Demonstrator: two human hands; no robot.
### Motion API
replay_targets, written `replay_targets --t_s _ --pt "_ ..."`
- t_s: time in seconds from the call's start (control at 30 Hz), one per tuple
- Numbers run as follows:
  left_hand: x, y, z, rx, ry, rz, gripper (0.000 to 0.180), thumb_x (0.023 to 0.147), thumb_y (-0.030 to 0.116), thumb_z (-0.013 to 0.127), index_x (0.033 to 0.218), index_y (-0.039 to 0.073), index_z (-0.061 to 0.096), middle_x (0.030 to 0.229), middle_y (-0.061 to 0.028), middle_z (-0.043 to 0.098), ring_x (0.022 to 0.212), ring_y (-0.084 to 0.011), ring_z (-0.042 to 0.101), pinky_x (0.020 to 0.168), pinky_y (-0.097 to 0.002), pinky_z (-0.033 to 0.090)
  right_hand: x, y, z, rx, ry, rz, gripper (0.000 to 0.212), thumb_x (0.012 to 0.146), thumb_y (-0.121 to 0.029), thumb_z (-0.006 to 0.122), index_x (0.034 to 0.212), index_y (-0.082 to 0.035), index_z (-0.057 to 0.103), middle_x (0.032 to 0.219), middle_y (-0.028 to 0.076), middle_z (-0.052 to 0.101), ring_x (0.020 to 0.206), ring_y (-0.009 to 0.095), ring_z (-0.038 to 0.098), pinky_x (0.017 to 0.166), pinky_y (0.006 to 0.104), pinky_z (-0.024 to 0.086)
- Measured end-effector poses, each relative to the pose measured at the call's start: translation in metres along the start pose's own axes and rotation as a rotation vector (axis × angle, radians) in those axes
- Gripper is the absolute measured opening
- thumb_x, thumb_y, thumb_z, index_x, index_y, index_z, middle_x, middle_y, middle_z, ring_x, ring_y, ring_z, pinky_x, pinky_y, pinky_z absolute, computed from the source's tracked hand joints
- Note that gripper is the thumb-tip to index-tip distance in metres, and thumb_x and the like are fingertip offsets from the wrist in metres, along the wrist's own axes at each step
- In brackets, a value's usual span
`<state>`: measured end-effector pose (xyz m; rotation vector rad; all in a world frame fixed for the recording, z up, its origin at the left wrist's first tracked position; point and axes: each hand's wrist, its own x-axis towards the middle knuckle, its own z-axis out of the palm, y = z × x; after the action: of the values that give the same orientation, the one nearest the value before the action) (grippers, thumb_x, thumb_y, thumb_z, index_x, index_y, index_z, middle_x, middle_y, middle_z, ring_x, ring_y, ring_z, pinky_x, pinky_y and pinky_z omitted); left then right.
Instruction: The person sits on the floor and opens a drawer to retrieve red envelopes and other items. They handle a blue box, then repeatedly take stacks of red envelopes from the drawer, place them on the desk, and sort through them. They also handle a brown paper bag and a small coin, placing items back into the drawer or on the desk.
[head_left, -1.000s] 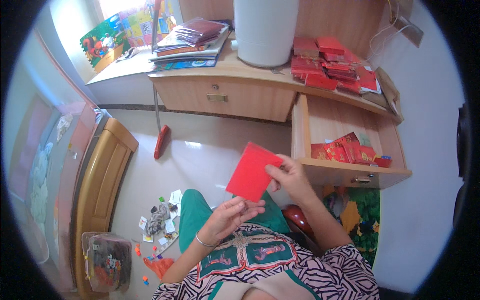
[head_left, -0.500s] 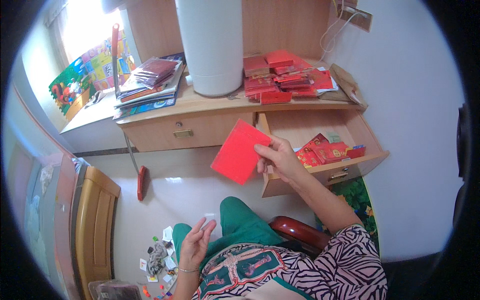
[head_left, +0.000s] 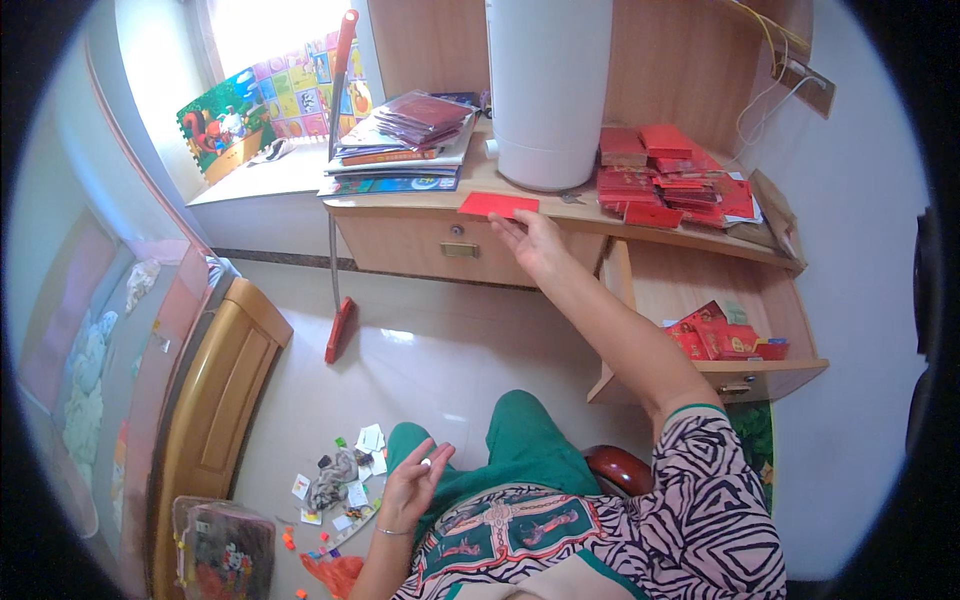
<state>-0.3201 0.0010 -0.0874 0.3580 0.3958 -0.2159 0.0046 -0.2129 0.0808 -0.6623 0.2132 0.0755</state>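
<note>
My right hand reaches out to the front edge of the wooden desk and holds a flat red envelope that lies almost level on the desktop. My left hand rests by my green-trousered knee, fingers loosely apart and holding nothing. A tall white cylinder stands on the desk just behind the envelope. To its right lies a pile of red envelopes.
A stack of books lies on the desk's left part. An open drawer at right holds more red envelopes. A red-handled mop leans on the desk. Paper scraps litter the floor beside a wooden bed frame.
My right hand has carried the red envelope from in front of my chest up and forward onto the desk edge. My left hand let go of it and dropped to my knee.
</note>
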Motion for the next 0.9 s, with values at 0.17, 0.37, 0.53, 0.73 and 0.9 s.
replay_targets --t_s 0.17,0.37,0.53,0.73,0.9 --pt "-0.011 0.015 -0.009 0.02 -0.005 0.078 0.066 0.085 -0.014 0.042 0.144 -0.009 0.013 0.142 -0.0362 0.027 0.133 -0.0429 0.036 0.108 -0.0384 0.041 0.027 0.023 0.012 -0.019 0.005 -0.053 0.024 0.093 0.001 0.044 0.115 0.009 0.04 0.108 0.023 0.058 0.1 0.034 0.064 0.086 0.0418 0.056" --pt "-0.006 0.016 0.002 0.01 -0.069 0.095 0.059 0.087 -0.01 0.047 0.141 -0.012 0.021 0.142 -0.0345 0.03 0.133 -0.0413 0.036 0.11 -0.0368 0.04 0.047 0.037 -0.002 -0.042 0.04 -0.089 0.009 0.091 -0.007 0.054 0.094 0.001 0.053 0.091 0.021 0.066 0.089 0.031 0.068 0.075 0.0394 0.059" --pt "0.002 0.004 0.014 0.104 -0.071 0.078 0.053 0.088 -0.004 0.053 0.135 -0.015 0.03 0.138 -0.0333 0.037 0.134 -0.0409 0.034 0.115 -0.0419 0.031 0.006 0.03 -0.01 -0.251 -0.126 0.153 0.01 0.088 -0.014 0.057 0.094 -0.006 0.06 0.084 0.01 0.067 0.079 0.025 0.069 0.07 0.0395 0.054" --pt "0.0 0.004 -0.003 0.153 -0.02 0.076 0.048 0.089 0.002 0.057 0.132 -0.011 0.04 0.129 -0.0269 0.049 0.128 -0.0399 0.042 0.11 -0.0403 0.038 -0.081 -0.032 -0.037 -0.749 -0.564 0.117 0.017 0.086 -0.02 0.063 0.093 -0.005 0.066 0.085 0.008 0.068 0.077 0.018 0.068 0.068 0.0331 0.052" --pt "-0.002 0.012 -0.024 0.071 0.151 0.034 0.042 0.093 0.003 0.053 0.134 0.002 0.044 0.105 -0.013 0.063 0.103 -0.0237 0.06 0.097 -0.0335 0.05 -0.092 -0.113 -0.109 -1.359 -0.523 -0.324 0.029 0.088 -0.027 0.064 0.101 -0.001 0.068 0.093 0.006 0.069 0.081 0.015 0.066 0.078 0.0296 0.051"
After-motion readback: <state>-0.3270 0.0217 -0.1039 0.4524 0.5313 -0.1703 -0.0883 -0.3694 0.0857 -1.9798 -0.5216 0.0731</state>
